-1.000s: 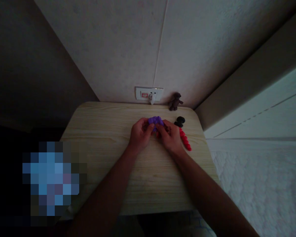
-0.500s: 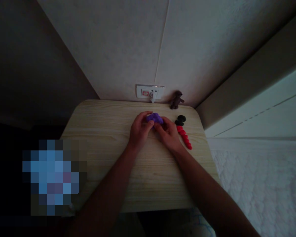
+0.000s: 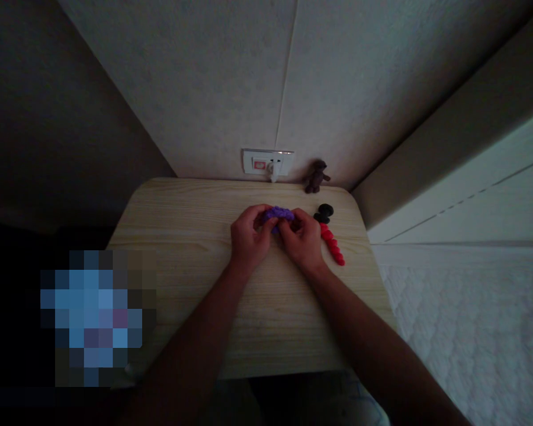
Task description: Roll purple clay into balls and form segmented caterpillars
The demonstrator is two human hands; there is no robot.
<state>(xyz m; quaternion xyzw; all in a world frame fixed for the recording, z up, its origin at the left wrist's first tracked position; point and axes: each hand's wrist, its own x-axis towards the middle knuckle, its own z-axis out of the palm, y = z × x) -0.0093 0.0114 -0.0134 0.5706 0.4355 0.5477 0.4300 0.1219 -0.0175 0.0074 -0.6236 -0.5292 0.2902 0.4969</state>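
Observation:
A lumpy purple piece of modelling clay (image 3: 279, 212) is held between both hands over the wooden tabletop (image 3: 182, 236). My left hand (image 3: 251, 234) is closed around its left side, the thumb pressed to the near face. From the other side my right hand (image 3: 302, 236) grips it, with thumb and fingers bent against it. Fingers and thumbs cover the clay's lower part and ends. Just right of my right hand lies a row of red lumps (image 3: 332, 242), touching or nearly touching two black rounded pieces (image 3: 324, 213).
At the table's back right corner a small dark brown figure (image 3: 316, 177) stands against the wall. A wall socket (image 3: 267, 163) with a white plug is behind the table. White quilted bedding (image 3: 471, 331) lies to the right. A blurred-out patch (image 3: 91, 313) covers the lower left.
Both hands still hold the purple clay. My thumbs have pressed in closer together, and the clay now looks flatter and tilted differently. The view has shifted slightly.

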